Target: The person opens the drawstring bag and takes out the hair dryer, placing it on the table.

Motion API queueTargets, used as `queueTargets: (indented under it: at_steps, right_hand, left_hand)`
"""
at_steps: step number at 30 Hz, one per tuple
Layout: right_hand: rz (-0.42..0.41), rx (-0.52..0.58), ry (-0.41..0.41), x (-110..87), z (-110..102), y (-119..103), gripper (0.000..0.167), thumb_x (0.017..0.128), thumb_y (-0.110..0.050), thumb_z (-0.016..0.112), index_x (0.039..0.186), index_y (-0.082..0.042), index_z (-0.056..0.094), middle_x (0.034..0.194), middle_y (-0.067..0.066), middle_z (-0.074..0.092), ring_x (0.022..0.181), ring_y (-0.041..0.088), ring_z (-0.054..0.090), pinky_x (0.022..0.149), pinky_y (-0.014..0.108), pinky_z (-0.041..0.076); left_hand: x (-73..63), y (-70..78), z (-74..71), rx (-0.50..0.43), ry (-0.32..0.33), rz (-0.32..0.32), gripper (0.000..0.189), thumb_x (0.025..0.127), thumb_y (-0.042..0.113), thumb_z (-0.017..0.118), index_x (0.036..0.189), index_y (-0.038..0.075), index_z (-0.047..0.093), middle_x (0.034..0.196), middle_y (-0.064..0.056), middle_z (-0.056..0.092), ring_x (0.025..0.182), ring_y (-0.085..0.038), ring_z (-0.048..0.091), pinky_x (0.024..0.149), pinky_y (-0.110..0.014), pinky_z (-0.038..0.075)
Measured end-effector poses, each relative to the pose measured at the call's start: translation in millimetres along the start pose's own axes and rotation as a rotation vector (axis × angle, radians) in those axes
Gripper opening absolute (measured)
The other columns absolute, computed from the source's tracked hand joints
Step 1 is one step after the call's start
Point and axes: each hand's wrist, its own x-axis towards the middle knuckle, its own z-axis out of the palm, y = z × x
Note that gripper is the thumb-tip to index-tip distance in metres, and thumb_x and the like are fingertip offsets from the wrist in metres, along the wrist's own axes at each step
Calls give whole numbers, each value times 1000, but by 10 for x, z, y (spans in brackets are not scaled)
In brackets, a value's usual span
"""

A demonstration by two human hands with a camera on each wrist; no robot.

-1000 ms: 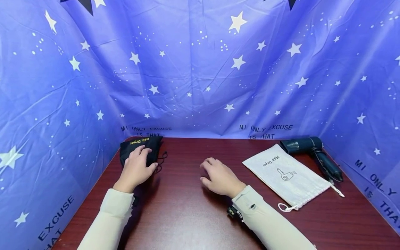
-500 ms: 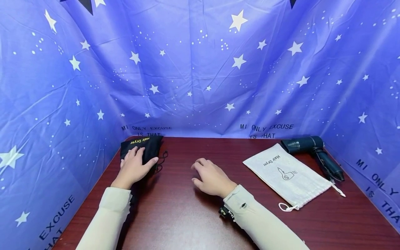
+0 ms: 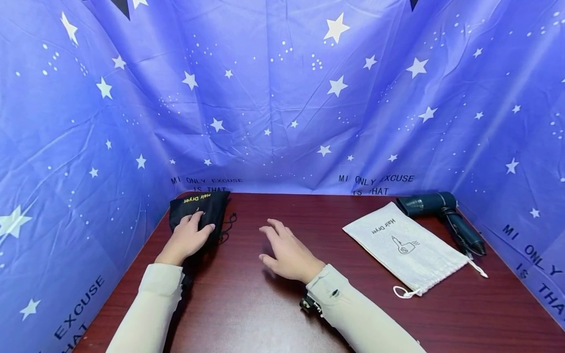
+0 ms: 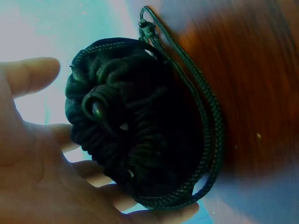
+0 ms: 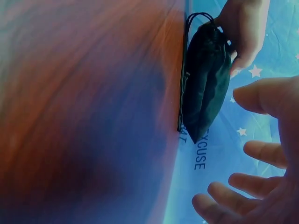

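Observation:
A black drawstring pouch [image 3: 217, 210] with yellow "Hair Dryer" lettering lies at the table's back left corner. Over its near part my left hand [image 3: 184, 242] is spread, covering some of the print. The left wrist view faces the pouch's gathered mouth [image 4: 126, 116] and its dark looped cord [image 4: 212, 116]; the thumb stands apart while the other fingers lie along the far side. My right hand [image 3: 289, 250] hovers over the middle of the table, fingers extended and holding nothing. From the right wrist, the bulging pouch [image 5: 205, 84] appears beyond the spread fingers.
On the right lies a white drawstring pouch [image 3: 406, 250] with a printed dryer drawing. A dark folding hair dryer [image 3: 441, 206] rests behind it, handle pointing toward the near right. Blue star-patterned cloth [image 3: 273, 98] walls the dark red table [image 3: 265, 314] on three sides.
My right hand has moved left toward the black pouch, its fingers straightening. The left hand has drawn slightly back and down over the pouch. The white pouch and dryer stay put.

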Motion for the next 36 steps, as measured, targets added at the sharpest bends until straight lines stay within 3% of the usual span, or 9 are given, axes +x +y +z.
queueTargets:
  at_steps: [9,18,36]
  right_hand:
    - [7,56,-31,12,44,-94,65,96,-35,71,152,-15,45,163,16,35,142,34,48,112,47,46]
    - [9,68,-52,-13,68,-102,66,96,-37,68,153,-16,42,163,16,33,144,31,45,113,46,45]
    - [2,56,-69,-35,85,-155,61,97,-33,68,151,-17,45,160,14,37,142,29,48,112,45,46]
  left_hand:
    - [-14,-1,-4,-7,7,-3,72,97,32,52,159,1,32,158,-32,35,144,-51,39,115,-68,32]
    - [-61,17,-4,24,19,1,72,96,35,57,159,5,35,157,-29,40,141,-49,44,111,-70,37]
    - [-191,140,16,73,18,71,72,94,35,61,156,5,41,151,-29,47,138,-46,49,108,-66,42]
